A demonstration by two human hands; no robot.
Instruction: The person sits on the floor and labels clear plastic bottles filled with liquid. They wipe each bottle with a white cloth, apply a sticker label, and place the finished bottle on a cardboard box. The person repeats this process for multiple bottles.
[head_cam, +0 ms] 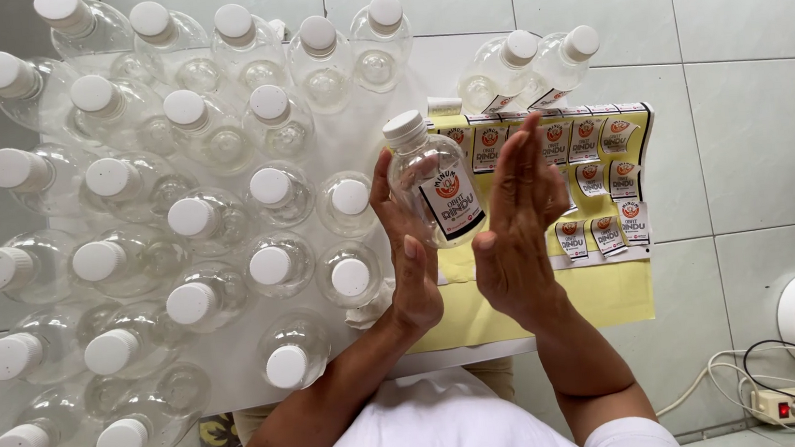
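Your left hand [407, 252] and right hand [514, 217] sandwich the bottle [435, 189] from either side, above the counter [350, 136]. Left fingers wrap its left wall; right palm is flat, fingers straight, pressing the labelled side. No closed grip, more a two-palm clamp. Bottle's long axis tilts up-left, white cap away from you, base toward your wrists. Both hands equally close, already touching. Bottle is clear plastic, looks empty, with one white label with a dark band and red emblem. Yellow label sheet [608, 291] lies under and right of your hands; capped unlabelled bottles [213, 222] stand left.
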